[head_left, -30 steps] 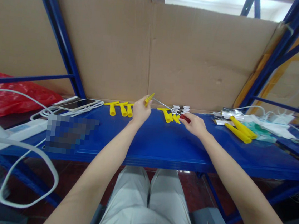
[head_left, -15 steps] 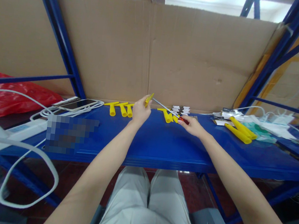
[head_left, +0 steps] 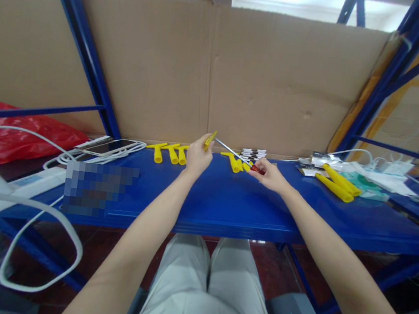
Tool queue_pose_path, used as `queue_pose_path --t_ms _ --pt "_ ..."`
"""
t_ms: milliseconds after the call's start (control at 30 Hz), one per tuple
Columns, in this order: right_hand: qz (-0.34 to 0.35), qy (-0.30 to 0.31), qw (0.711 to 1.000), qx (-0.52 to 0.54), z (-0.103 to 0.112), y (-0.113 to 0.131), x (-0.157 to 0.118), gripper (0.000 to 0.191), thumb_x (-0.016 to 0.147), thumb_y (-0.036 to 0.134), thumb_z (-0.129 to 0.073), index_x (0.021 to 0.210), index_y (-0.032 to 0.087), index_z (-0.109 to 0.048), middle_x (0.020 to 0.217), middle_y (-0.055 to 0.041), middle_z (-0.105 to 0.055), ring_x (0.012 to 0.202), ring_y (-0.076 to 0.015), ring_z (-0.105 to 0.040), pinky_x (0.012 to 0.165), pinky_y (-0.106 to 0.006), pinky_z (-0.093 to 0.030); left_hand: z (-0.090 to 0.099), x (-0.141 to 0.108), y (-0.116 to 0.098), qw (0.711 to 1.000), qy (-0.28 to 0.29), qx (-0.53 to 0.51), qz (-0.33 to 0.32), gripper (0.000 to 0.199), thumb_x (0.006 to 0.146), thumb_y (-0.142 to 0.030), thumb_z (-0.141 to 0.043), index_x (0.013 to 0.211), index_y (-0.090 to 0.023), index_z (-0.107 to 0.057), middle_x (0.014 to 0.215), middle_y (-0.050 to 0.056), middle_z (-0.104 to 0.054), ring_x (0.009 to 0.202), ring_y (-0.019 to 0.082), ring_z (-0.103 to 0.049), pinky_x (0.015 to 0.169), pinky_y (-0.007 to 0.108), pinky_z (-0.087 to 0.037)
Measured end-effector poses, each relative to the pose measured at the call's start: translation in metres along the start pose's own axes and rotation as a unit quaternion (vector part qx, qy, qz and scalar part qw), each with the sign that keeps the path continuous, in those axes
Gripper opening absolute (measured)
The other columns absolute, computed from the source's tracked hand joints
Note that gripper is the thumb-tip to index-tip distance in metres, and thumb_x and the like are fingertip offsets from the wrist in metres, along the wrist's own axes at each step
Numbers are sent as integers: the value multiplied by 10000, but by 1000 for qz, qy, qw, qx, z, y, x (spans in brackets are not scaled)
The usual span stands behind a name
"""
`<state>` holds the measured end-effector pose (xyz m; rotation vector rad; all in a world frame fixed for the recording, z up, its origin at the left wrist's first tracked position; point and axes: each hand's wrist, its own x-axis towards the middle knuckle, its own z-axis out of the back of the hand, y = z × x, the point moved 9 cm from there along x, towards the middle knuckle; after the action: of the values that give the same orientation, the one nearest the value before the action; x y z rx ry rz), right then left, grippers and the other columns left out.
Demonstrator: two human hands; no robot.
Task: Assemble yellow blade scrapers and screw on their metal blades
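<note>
My left hand (head_left: 199,157) is closed round a yellow plastic piece (head_left: 210,140) and holds it above the table. Most of that piece is hidden by the fingers. In my right hand (head_left: 272,176) is a screwdriver with a dark red handle (head_left: 256,169). Its long metal shaft (head_left: 229,149) slants up to the left, the tip at or very near the yellow piece; contact cannot be made out. Behind the hands, several yellow T-shaped plastic pieces (head_left: 158,154) lie along the back of the blue table. Another yellow T-shaped piece (head_left: 234,163) rests beside a stack of small black-and-white packs (head_left: 253,155).
Cardboard (head_left: 278,84) walls the back of the blue table (head_left: 222,206). At right lie yellow tubes (head_left: 336,186) near plastic bags and cables. On the left are a red plastic bag (head_left: 23,133), a white power strip (head_left: 28,184) and looped white cable (head_left: 39,286).
The fingers of my right hand have shifted slightly on the screwdriver handle. My left hand and the yellow piece stay almost where they were.
</note>
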<state>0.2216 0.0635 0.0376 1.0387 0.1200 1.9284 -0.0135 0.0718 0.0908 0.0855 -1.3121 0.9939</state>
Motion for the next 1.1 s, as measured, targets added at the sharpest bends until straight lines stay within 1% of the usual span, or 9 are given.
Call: queue_pose_path --t_ms 100,267,433,533,667,767,867,967,1100 --pt "-3 9 1000 10 -2 0 -1 345 737 538 -553 744 225 -408 648 9 -522 609 -148 -496 557 -274 -389 0 0 -2 1000 -2 3 -9 276 848 -221 -501 1085 -178 -636 1049 89 -698 1002 229 -638 884 351 -486" --pt "-10 33 999 36 -6 0 -1 361 741 559 -550 734 228 -407 625 13 -526 593 -148 -512 546 -282 -412 1 0 -3 1000 -9 8 -17 276 844 -214 -503 1077 -164 -642 1048 97 -698 1000 231 -640 884 346 -486" --pt "-15 33 999 24 -7 -2 -1 343 746 539 -553 748 224 -418 638 6 -554 592 -152 -531 543 -282 -415 1 -1 -3 1000 -11 4 -14 274 844 -224 -510 1080 -174 -641 1059 96 -696 1020 231 -634 908 355 -475" --pt "-19 31 999 -20 -4 -4 0 273 755 463 -563 754 222 -434 652 -1 -574 602 -156 -541 552 -274 -400 0 -1 -2 1000 -3 1 -5 281 847 -228 -511 1093 -167 -633 1073 106 -690 1037 240 -628 914 365 -471" --pt "-28 45 991 -119 3 -8 0 167 762 360 -569 759 214 -488 671 -14 -607 601 -159 -548 556 -264 -371 1 0 1 1000 -8 5 2 285 855 -231 -505 1106 -171 -624 1080 109 -687 1039 241 -627 911 368 -473" --pt "-26 64 987 -146 8 -12 0 136 750 328 -587 752 205 -530 713 -29 -636 649 -168 -574 590 -267 -391 2 1 2 1000 -16 13 0 273 851 -222 -514 1095 -187 -630 1070 96 -692 1027 230 -633 904 352 -478" --pt "-30 118 984 -127 7 -21 -3 140 718 327 -623 725 196 -573 738 -34 -657 674 -173 -591 615 -277 -426 2 1 0 1000 -16 18 -9 274 848 -214 -518 1095 -186 -635 1075 94 -690 1031 222 -631 910 341 -473" --pt "-53 177 975 -121 5 -38 -9 153 692 357 -660 704 209 -625 730 -27 -675 667 -180 -605 605 -288 -451 1 0 -2 1000 -13 16 -15 284 849 -211 -512 1102 -178 -634 1087 98 -685 1050 226 -621 922 348 -464" --pt "-120 205 957 -164 11 -70 -16 132 662 350 -702 694 226 -671 725 -31 -687 642 -186 -615 582 -293 -462 -3 0 0 1000 8 26 -14 293 827 -195 -528 1098 -185 -639 1090 98 -685 1037 239 -626 912 363 -469"
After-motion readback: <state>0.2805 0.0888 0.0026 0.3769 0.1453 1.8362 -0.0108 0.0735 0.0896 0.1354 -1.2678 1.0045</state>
